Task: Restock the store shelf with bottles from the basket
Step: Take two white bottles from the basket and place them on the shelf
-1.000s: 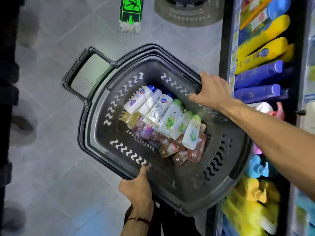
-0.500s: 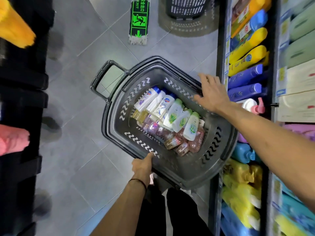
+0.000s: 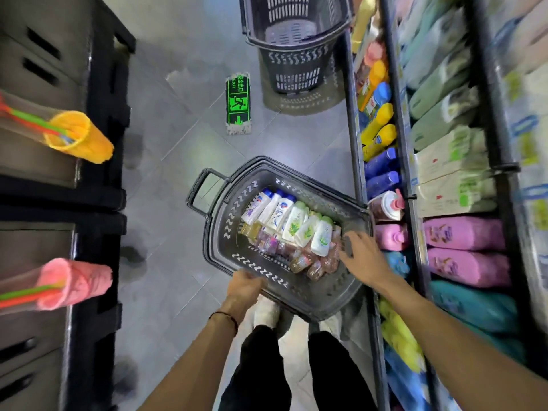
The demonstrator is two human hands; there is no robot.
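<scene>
Head view, looking down the aisle floor. Grey basket (image 3: 221, 232) is held at an angle beside the store shelf (image 3: 354, 137), its right rim close to the shelf edge. Left hand (image 3: 246, 289) grips the near rim, fingers curled under it; dark band (image 3: 225, 317) on that wrist. Right hand (image 3: 360, 253) is over the basket's right side, fingers spread, holding nothing; contact with the bottles cannot be judged because of blur. Inside the basket: a row of white bottles (image 3: 284, 215) lying side by side on top of small clear bottles (image 3: 296, 258). The shelf holds yellow bottles (image 3: 379, 134), blue bottles (image 3: 381, 167) and pink bottles (image 3: 391, 235). A second basket (image 3: 296, 54) stands further up the aisle, near a green exit marker (image 3: 238, 103).
</scene>
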